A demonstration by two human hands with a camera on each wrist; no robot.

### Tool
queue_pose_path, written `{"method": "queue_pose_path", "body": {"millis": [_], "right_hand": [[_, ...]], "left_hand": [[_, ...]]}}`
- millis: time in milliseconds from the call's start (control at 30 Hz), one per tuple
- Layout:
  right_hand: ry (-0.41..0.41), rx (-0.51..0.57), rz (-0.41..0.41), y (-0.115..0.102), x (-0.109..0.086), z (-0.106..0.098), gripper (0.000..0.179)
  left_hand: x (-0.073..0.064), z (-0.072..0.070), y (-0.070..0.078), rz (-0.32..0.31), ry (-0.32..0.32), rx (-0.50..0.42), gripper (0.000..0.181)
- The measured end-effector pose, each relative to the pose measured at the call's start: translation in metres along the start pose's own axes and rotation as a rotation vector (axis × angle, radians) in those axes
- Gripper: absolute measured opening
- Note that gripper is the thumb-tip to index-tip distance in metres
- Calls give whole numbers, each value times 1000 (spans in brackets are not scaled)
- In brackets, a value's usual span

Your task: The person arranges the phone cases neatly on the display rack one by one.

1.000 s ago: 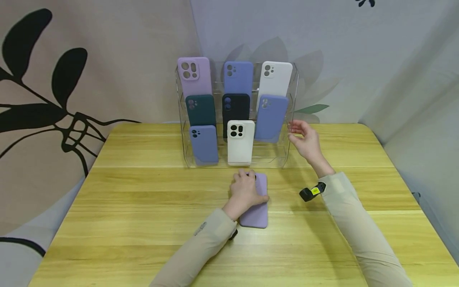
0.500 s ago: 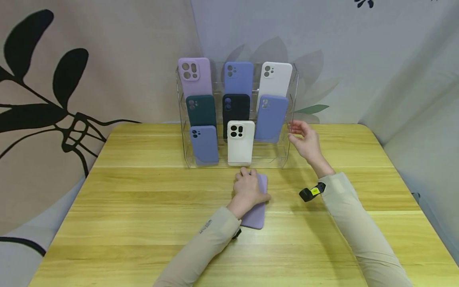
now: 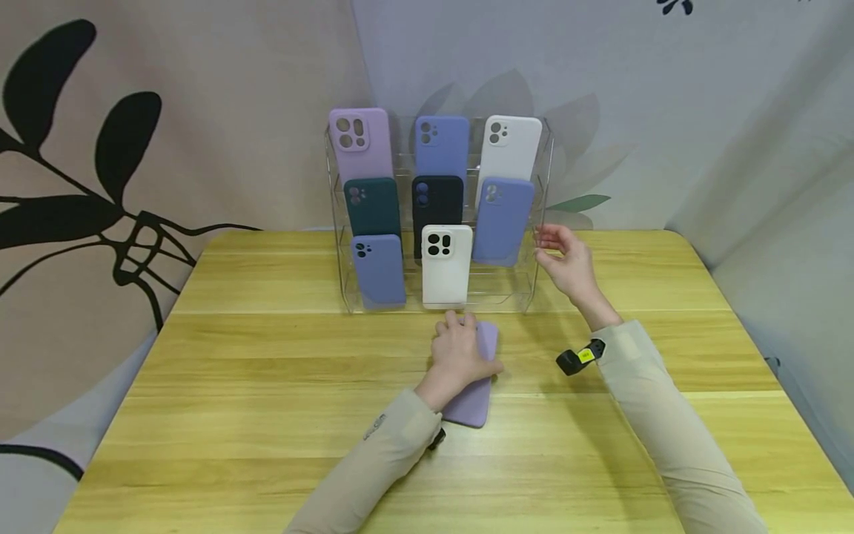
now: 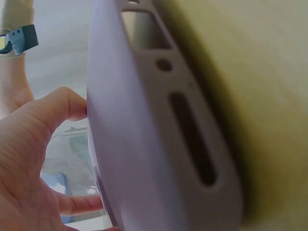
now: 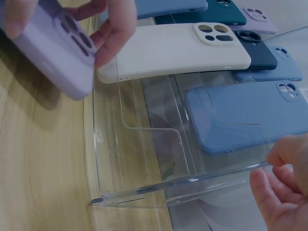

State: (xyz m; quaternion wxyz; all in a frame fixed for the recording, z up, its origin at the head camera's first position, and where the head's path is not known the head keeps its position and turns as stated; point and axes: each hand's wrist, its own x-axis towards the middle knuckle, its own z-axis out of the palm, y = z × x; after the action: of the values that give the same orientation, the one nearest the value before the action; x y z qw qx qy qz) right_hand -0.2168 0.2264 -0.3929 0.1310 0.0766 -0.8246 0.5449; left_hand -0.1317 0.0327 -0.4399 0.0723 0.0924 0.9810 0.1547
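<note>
My left hand [image 3: 459,352] grips a lavender phone case [image 3: 472,404] by its sides, thumb on the right edge and fingers over the far end. In the right wrist view, the lavender case tilts close over the wooden tabletop, its camera cutouts partly behind the fingers. Large in the left wrist view, the case's end wall [image 4: 192,144] shows port and speaker holes. My right hand [image 3: 567,263] pinches the right side edge of a clear tiered rack [image 5: 144,190]. Nearest to it on the rack leans a blue case [image 5: 245,115].
Several more cases stand on the rack: a white one [image 3: 445,278] and a blue one [image 3: 379,271] in front, dark green [image 3: 373,208] and black [image 3: 438,204] behind. Lavender [image 3: 373,152], blue [image 3: 454,152] and white [image 3: 523,141] fill the top tier. A curtain hangs behind the table.
The lavender case's near end has swung slightly left, and its camera end has gone under my left hand. My right hand keeps its place on the rack.
</note>
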Motion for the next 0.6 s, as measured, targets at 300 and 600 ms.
{"method": "queue_pose_path", "body": {"millis": [300,600], "right_hand": [[-3,-8,8,1,0,0,36],[9,41,-2,1,0,0,37]], "left_hand": [[-6,-14,8,59,86,-60,95],[-4,-39,18,126,246,-118,87]]}}
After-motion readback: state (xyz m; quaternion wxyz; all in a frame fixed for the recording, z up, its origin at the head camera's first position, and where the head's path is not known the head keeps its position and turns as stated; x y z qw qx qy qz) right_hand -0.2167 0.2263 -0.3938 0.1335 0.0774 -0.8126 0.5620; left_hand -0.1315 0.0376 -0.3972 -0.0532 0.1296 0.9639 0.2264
